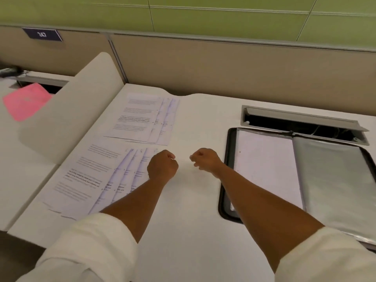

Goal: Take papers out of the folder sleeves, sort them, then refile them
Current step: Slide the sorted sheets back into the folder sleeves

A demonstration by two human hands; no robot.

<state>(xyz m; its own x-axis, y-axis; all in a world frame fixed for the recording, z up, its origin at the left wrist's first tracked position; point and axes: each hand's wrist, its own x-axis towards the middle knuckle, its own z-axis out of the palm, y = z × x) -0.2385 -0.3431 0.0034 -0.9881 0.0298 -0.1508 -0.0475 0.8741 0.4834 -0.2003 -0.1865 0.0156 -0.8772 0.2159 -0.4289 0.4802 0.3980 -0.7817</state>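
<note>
- Rolled-up white sleeves (pixel 97 241) sit closest to view, pushed back to the elbows, likely to keep cuffs from dragging across loose sheets.
- Her or his left hand (pixel 162 166) is curled into a fist with nothing in it, hovering at the right edge of the near paper stack (pixel 89 180); whether the knuckles touch the top sheet I cannot tell.
- Just apart from it, the right hand (pixel 204 160) is also loosely curled and holds nothing, poised over bare desk (pixel 193 231) between the papers and the folder.
- That near stack is fanned so each sheet's edge shows, which looks like a way of keeping every page readable for sorting.
- Beyond it, a far paper stack (pixel 142 119) is fanned the same way, kept well separate, so I judge these to be two sorted groups.
- Over on the right lies the open folder (pixel 227 169), black-edged, one white sheet (pixel 266 167) showing on its left page and grey plastic sleeves (pixel 335 184) flopped to the right.
- Its spot beside the dominant-looking reach keeps refiling a short move; the sorting seems mostly done and refiling not yet begun.
- Behind the folder a cable hatch (pixel 301 123) stands open, and a pink folder (pixel 26 100) rests on the neighbouring desk past the white divider (pixel 81 102).
</note>
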